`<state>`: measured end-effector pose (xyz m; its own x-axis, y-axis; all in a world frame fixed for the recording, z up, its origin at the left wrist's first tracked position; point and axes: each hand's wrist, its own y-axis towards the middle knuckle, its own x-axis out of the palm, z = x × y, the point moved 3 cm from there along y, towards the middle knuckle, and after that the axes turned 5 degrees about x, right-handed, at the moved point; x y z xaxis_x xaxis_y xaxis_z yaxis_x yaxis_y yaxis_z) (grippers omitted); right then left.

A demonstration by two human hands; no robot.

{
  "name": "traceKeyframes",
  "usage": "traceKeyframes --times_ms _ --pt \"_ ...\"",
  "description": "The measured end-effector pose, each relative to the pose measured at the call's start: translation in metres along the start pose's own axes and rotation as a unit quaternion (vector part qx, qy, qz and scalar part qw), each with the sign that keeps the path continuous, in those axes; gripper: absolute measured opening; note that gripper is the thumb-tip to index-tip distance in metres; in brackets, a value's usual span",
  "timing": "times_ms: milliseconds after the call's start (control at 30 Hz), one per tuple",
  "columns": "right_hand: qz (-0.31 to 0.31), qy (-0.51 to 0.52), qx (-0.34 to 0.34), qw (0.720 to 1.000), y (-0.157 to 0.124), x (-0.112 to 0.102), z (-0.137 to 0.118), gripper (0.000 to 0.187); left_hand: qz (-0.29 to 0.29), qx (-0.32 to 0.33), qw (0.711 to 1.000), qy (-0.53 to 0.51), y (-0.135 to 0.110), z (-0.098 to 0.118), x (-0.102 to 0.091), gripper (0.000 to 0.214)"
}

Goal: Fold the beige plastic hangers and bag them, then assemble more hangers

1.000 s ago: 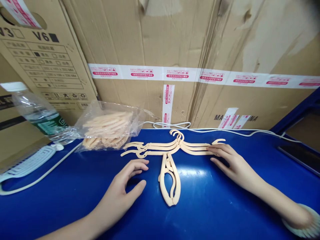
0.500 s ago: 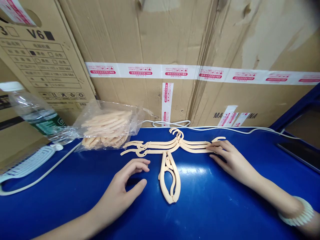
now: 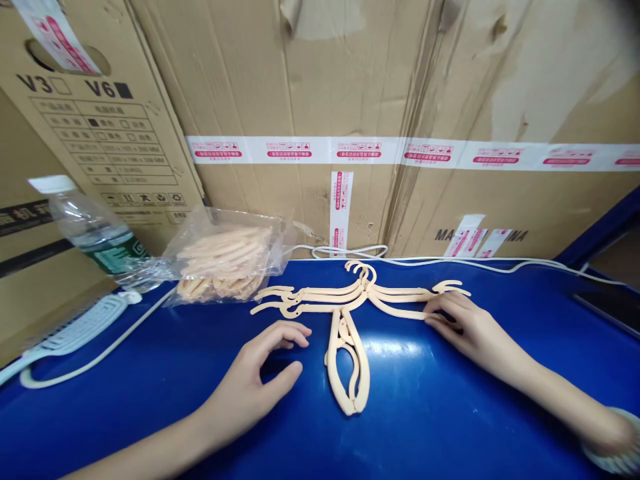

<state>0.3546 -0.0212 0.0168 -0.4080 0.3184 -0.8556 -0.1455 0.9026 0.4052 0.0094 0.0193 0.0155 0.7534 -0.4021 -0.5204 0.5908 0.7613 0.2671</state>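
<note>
Several peach plastic hangers (image 3: pixel 320 295) lie stacked and spread wide on the blue table (image 3: pixel 150 400), hooks toward the boxes. One folded hanger (image 3: pixel 350 367) points from them toward me. My left hand (image 3: pixel 255 383) rests on the table just left of the folded hanger, fingers loosely curved and apart, holding nothing. My right hand (image 3: pixel 470 330) lies at the right ends of the hangers, fingers stretched out with the tips on one hanger arm. A pale bracelet (image 3: pixel 615 453) sits on that wrist.
A clear bag of more peach hangers (image 3: pixel 230 260) lies at the back left, beside a water bottle (image 3: pixel 95 233) and a white ribbed plastic piece (image 3: pixel 75 330). A white cable (image 3: pixel 450 262) runs along the cardboard boxes (image 3: pixel 350 87) behind. A dark flat object (image 3: pixel 610 303) lies far right.
My right fingertips have drawn the right arm of one hanger slightly toward me, away from the others. My left hand has hardly moved; the view has shifted a little.
</note>
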Motion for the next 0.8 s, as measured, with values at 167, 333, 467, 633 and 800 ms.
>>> traceKeyframes --times_ms 167,333,467,633,800 --pt "-0.021 0.036 0.054 0.998 -0.003 0.000 0.001 0.021 -0.005 -0.008 1.000 -0.004 0.000 0.001 -0.001 0.011" --pt "0.031 0.062 0.084 0.994 -0.004 -0.013 0.002 0.023 -0.008 -0.022 1.000 -0.016 -0.001 0.002 -0.001 0.028" --pt "0.070 0.067 0.098 0.991 -0.005 -0.030 0.002 0.024 0.036 -0.061 0.993 -0.091 0.000 -0.004 -0.001 0.047" --pt "0.080 0.090 0.093 0.988 -0.009 -0.040 -0.004 0.024 0.071 -0.102 0.979 -0.162 0.000 -0.012 0.001 0.065" --pt "0.007 0.092 0.059 0.994 -0.013 -0.028 -0.026 0.020 0.017 -0.072 0.994 -0.083 -0.009 -0.003 0.006 0.062"
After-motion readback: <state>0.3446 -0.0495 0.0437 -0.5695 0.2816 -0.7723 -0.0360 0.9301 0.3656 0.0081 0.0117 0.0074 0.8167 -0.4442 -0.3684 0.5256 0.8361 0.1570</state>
